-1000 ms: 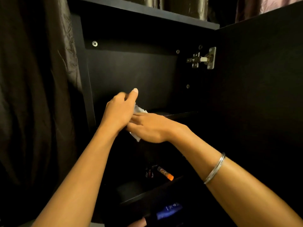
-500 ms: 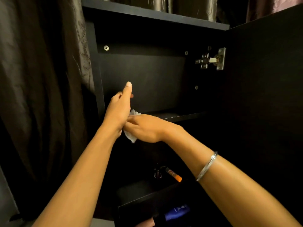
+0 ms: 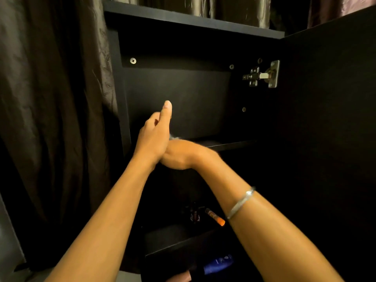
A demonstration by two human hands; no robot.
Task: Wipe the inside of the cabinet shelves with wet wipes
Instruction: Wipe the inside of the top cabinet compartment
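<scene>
— Where's the wet wipe [image 3: 173, 136]?
— Mostly hidden between both hands, at the upper shelf's [image 3: 230, 143] front edge.
— Fingers?
— Left hand [image 3: 155, 135] thumb raised, the rest curled; right hand's [image 3: 181, 154] can't be told.
— Progress?
— Apparently early — the lower shelf [image 3: 175, 238] holds clutter.

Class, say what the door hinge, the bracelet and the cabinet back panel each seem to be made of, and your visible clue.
Door hinge: bright metal, likely steel; silvery glints. Bracelet: polished silver-coloured metal; sharp highlight. Cabinet back panel: probably matt black laminated board; flat, dull, screw-fixed.
</scene>
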